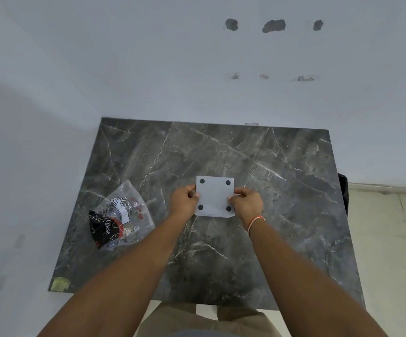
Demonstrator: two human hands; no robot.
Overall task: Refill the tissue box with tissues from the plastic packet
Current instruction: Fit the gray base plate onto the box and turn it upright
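A square white tissue box (214,196) lies upside down at the middle of the dark marble table (282,215), its underside facing me with several round black feet at the corners. My left hand (184,200) grips its left edge and my right hand (247,203) grips its right edge. A crumpled clear plastic packet (121,216) with black and red print lies flat on the table to the left, apart from both hands. It looks flat and I see no tissues in it.
White walls close off the far side and the left side of the table. A strip of yellowish tape (61,284) marks the near left corner. A dark object (342,190) stands beyond the right edge, on a pale floor.
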